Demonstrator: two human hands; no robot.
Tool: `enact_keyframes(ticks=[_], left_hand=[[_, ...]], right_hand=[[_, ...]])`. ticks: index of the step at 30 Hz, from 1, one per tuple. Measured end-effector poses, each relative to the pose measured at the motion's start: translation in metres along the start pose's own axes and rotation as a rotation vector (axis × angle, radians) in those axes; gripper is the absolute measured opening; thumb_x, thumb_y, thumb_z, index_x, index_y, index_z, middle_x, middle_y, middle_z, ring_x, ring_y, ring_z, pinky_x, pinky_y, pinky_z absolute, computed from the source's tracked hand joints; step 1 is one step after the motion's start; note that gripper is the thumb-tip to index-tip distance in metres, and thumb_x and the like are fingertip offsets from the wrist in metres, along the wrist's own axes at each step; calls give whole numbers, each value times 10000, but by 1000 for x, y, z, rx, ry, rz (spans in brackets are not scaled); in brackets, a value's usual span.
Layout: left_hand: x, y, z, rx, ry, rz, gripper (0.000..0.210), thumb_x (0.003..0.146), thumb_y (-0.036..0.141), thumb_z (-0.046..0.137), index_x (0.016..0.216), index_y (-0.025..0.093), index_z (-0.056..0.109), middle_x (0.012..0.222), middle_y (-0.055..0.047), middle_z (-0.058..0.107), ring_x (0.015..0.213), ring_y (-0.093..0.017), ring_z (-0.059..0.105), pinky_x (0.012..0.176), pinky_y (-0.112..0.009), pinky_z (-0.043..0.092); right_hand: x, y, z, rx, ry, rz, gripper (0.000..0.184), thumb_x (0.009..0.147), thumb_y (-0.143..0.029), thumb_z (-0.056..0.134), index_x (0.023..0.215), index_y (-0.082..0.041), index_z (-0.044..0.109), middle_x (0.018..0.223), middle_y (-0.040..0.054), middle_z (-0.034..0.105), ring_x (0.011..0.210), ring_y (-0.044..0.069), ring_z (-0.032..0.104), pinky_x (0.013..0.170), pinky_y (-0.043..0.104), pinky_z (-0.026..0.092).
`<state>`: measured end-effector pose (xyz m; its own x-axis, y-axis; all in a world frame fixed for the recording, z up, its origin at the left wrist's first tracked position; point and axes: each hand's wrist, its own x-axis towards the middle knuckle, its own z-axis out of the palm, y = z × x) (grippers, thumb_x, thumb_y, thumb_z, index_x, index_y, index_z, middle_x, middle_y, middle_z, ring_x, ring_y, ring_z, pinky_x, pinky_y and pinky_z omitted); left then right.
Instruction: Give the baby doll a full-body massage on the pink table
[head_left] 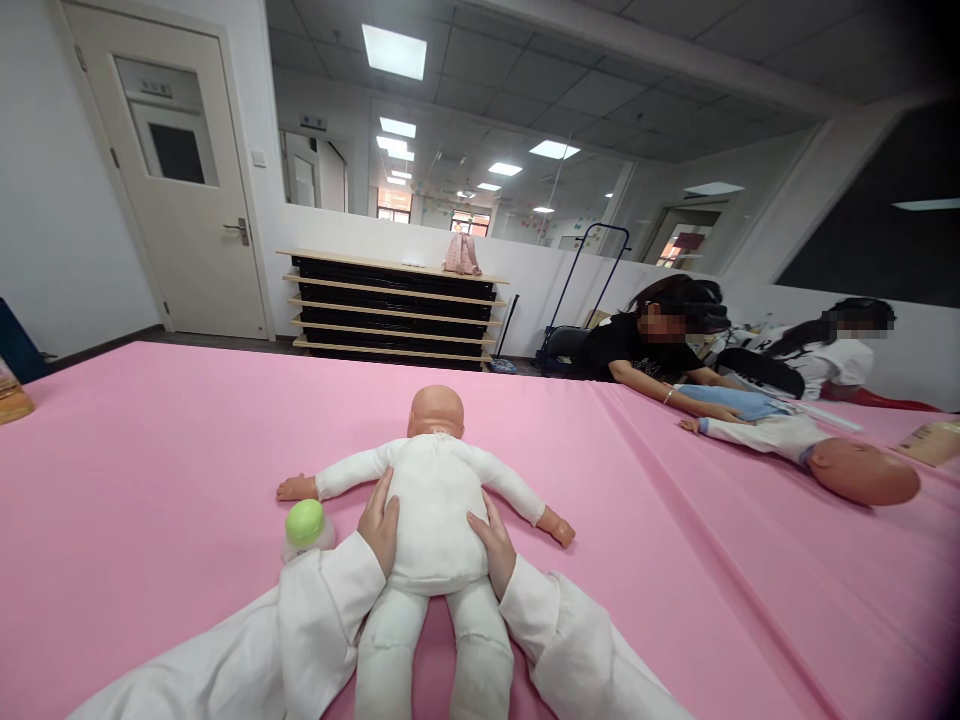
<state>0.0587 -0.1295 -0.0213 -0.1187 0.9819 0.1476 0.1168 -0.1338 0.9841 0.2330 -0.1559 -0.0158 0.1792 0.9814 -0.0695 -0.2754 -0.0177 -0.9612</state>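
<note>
A baby doll (438, 510) with a white cloth body lies stretched out on the pink-covered table (187, 420), its arms spread to both sides and its face not showing. My left hand (380, 525) clasps the left side of its torso, thumb on top. On the opposite side my right hand (493, 540) grips the torso in the same way. Some fingertips of both hands are hidden against the doll's sides. A bottle with a green cap (305, 522) stands beside my left sleeve, just below the doll's left-side hand.
At the right, a person in black (626, 350) handles another doll (862, 470) in light clothes. Another person in white (847, 350) is beyond. A bottle (930, 440) lies at the right edge. Behind the table are stacked shelves (390, 300) and a pink backpack (461, 255).
</note>
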Motion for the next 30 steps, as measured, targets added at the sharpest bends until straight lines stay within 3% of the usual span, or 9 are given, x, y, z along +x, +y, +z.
enact_keyframes(ticks=[15, 30], left_hand=[[2, -7, 2, -11, 32, 26, 462, 826, 285, 380, 1269, 156, 396, 1364, -58, 382, 1290, -161, 279, 1092, -312, 195], [0, -3, 1, -15, 36, 21, 467, 820, 301, 392, 1258, 140, 408, 1363, -75, 380, 1284, -180, 292, 1089, -327, 207]], right_hand=[[-3, -3, 3, 6, -8, 16, 714, 636, -355, 648, 1273, -202, 364, 1349, 44, 398, 1248, 223, 353, 1065, 370, 265], [-4, -5, 4, 12, 18, 6, 697, 614, -356, 669, 1248, -222, 415, 1338, 32, 414, 1247, 235, 353, 1064, 390, 266]])
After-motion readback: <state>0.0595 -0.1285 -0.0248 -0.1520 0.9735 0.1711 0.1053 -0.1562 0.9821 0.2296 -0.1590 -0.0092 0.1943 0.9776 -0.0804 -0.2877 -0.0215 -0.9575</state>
